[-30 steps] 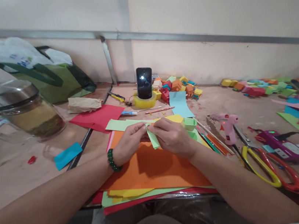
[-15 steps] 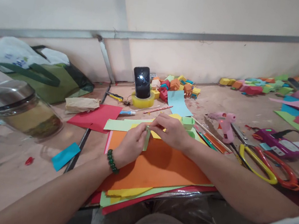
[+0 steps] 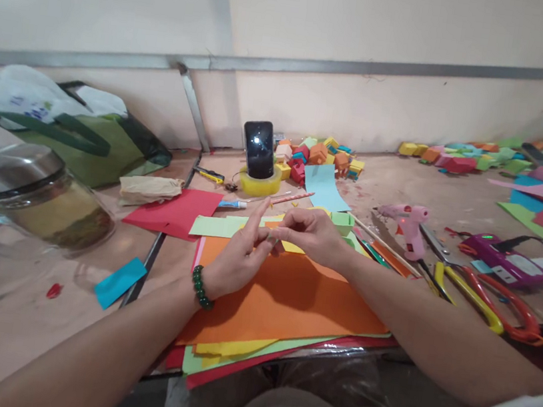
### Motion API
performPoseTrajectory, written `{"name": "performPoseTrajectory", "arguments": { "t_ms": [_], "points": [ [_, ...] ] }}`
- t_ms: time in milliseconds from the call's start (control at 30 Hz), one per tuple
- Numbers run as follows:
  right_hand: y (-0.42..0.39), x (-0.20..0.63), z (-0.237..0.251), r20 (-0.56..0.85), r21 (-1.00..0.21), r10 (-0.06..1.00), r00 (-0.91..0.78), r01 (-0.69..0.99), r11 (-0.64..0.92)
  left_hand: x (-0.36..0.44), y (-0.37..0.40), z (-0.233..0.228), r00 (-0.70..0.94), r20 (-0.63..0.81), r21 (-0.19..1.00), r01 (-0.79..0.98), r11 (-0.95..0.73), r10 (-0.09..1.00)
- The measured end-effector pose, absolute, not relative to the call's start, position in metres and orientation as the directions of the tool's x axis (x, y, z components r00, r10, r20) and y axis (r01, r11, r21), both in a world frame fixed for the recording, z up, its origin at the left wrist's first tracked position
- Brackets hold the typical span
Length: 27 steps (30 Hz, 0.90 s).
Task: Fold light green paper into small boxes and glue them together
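left hand: wearing a green bead bracelet, index finger pointing out straight, thumb and other fingers pinching 1 end of a small folded green paper piece
right hand: fingers curled, pinching the other end of the same piece from the right
piece location: hanging in the air between both hands, just above the orange sheet topping the paper stack at the near edge of the table; mostly hidden by fingers, so I cannot tell the fold shape
risk 1: grip is fingertip-only on a tiny piece; any twist is likely popping it loose, and it is dropping onto the stack among the green strips
risk 2: uneven pressing is probably skewing the crease
risk 3: glue gun is sitting to the right with a light showing, maybe hot; right forearm is passing near it
risk 4: scissors are lying near the right elbow, a sweep could be knocking them off the near edge
risk 5: stack is overhanging the near edge, a forearm nudge could be sliding it off
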State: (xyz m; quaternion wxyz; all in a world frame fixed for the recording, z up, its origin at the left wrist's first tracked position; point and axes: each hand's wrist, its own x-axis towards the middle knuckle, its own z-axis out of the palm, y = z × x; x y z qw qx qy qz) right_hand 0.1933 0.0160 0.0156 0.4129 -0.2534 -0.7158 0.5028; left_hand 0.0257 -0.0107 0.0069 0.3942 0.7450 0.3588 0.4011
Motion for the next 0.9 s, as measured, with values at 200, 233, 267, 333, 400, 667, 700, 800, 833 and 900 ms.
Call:
{"name": "performPoseTrajectory", "arguments": {
  "t_ms": [200,233,267,333,400,667,700,800,833,900],
  "points": [
    [0.021,0.195,0.013,0.297,-0.937,0.817,-0.494,0.015,0.349,0.023,-0.01,0.008,0.383,0.279,0.915,0.173,-0.365,0.881],
    [0.023,0.196,0.013,0.282,-0.948,0.848,-0.449,0.004,0.318,0.022,-0.01,0.009,0.362,0.268,0.938,0.113,-0.328,0.893],
    [0.025,0.197,0.013,0.264,-0.96,0.881,-0.393,-0.019,0.279,0.022,-0.009,0.01,0.329,0.252,0.959,0.041,-0.281,0.91],
    [0.027,0.198,0.014,0.207,-0.978,0.934,-0.291,-0.094,0.187,0.021,-0.006,0.01,0.256,0.188,0.981,-0.097,-0.168,0.948],
    [0.028,0.196,0.013,0.139,-0.981,0.953,-0.268,-0.17,0.095,0.021,-0.002,0.008,0.214,0.104,0.986,-0.153,-0.072,0.971],
    [0.021,0.182,0.001,0.148,-0.987,0.908,-0.391,-0.005,0.159,0.023,-0.001,0.008,0.256,0.204,0.935,0.234,-0.265,0.945],
    [0.021,0.183,0.002,0.195,-0.971,0.909,-0.369,0.056,0.231,0.022,-0.002,0.009,0.254,0.232,0.904,0.299,-0.304,0.939],
    [0.021,0.189,0.006,0.337,-0.908,0.876,-0.346,0.127,0.399,0.02,-0.004,0.01,0.294,0.284,0.783,0.477,-0.398,0.912],
    [0.022,0.191,0.008,0.365,-0.897,0.859,-0.36,0.111,0.428,0.02,-0.005,0.01,0.315,0.292,0.746,0.516,-0.421,0.903],
    [0.022,0.193,0.01,0.401,-0.886,0.832,-0.383,0.067,0.458,0.021,-0.006,0.01,0.35,0.302,0.696,0.556,-0.455,0.887]
  ]
}}
